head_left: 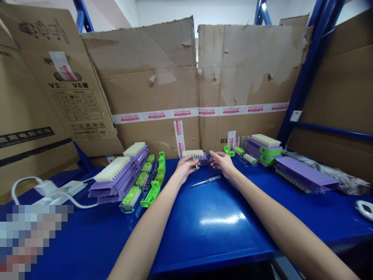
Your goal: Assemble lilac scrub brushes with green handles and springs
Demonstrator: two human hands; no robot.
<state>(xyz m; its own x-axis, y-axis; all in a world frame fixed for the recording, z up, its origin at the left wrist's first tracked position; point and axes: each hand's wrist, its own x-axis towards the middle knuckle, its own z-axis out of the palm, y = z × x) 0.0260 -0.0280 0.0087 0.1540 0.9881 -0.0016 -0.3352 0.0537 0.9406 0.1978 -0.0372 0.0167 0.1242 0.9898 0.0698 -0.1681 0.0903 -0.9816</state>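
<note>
The blue table (221,225) carries purple brushes (116,179), green clips (151,192), a screwdriver (205,181).

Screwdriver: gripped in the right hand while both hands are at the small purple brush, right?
No. The head view shows the screwdriver lying on the blue table, not in the right hand; it and the left hand are at the small purple brush.

Bright overhead light; glare on blue table (224,219); edges fisheye-warped; corner pixelated.

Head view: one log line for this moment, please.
left hand: on purple plastic brush with white bristles, touching thin green piece | right hand: open, at brush's other end | clear-handled screwdriver: on blue table
</note>
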